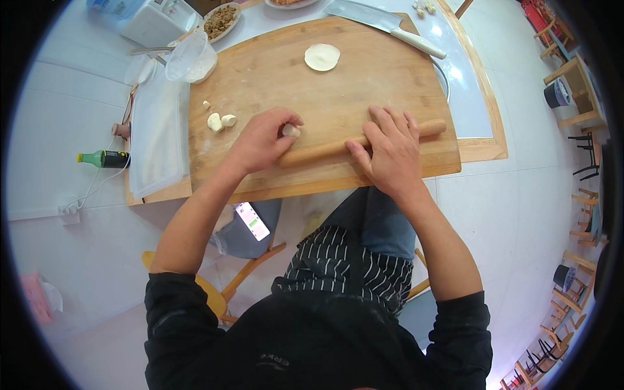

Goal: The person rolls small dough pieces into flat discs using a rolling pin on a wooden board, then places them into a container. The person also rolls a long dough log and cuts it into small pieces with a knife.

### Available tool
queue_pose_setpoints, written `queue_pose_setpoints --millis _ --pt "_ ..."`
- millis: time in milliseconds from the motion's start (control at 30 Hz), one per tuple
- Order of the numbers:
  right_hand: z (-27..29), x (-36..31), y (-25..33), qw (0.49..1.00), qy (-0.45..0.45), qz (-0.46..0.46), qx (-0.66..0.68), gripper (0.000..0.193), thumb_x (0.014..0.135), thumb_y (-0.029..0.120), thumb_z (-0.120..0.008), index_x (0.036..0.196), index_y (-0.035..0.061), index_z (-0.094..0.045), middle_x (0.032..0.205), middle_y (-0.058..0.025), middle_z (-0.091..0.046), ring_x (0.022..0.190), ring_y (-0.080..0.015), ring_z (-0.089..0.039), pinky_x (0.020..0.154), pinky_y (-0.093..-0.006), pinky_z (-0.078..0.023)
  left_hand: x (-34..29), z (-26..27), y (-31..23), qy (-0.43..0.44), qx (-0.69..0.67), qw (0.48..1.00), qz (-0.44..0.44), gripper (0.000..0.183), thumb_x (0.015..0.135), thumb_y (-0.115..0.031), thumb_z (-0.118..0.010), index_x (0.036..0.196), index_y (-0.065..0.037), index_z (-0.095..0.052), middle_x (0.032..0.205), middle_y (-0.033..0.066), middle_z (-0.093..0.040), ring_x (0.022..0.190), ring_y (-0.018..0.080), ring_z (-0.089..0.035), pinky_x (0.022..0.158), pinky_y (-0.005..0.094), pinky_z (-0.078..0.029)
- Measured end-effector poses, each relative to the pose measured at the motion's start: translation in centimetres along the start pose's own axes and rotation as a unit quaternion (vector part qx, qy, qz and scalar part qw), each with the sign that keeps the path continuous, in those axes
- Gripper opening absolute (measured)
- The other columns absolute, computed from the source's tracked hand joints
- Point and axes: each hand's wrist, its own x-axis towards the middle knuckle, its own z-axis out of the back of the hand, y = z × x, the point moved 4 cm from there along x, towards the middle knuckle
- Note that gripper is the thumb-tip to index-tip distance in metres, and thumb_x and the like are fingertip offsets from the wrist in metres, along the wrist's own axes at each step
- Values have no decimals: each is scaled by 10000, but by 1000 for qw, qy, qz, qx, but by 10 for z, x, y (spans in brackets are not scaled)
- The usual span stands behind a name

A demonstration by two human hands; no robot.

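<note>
Head view of a cutting board [273, 71]: left hand [261, 138] curled about a small dough piece [290, 130], near the board's middle; right hand [394, 149] unclenched, fingers laid over a rolling pin [318, 153] along the board's near right; flat dough round [322, 57] toward the board's far edge; dough lumps [218, 122] at the board's left; knife [390, 27] at the board's far right corner.

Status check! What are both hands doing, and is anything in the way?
Left grip: curled around dough piece. Right grip: laid over rolling pin. Dough round beyond, not in the way.
</note>
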Motion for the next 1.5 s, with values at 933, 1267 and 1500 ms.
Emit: queue_pose_setpoints --millis 933,1267,1500 --pt "1 4 2 1000 29 4 -10 392 886 380 -781 1028 22 -710 1370 -205 -657 1325 -400 -557 1183 -580 -326 53 -33 15 -204 276 939 14 905 1021 -719 -480 1610 -36 -412 1706 231 -319 1611 451 -174 1279 663 -119" --pt "-2 -2 0 1000 17 4 -8 323 917 350 -751 1029 50 -703 1384 -151 -654 1330 -374 -552 1167 -576 -340 23 -2 57 -392 -197 896 62 514 1134 -424 -513 972 12 -730 907 105 -751 843 188 -681 803 377 -546" --pt "0 1 5 999 37 32 -7 200 957 294 -712 1017 105 -692 1431 -73 -650 1315 -324 -577 1142 -588 -373 81 -17 17 -388 -117 913 48 493 1098 -409 -570 832 -1 -644 825 185 -674 757 339 -621 692 471 -474"
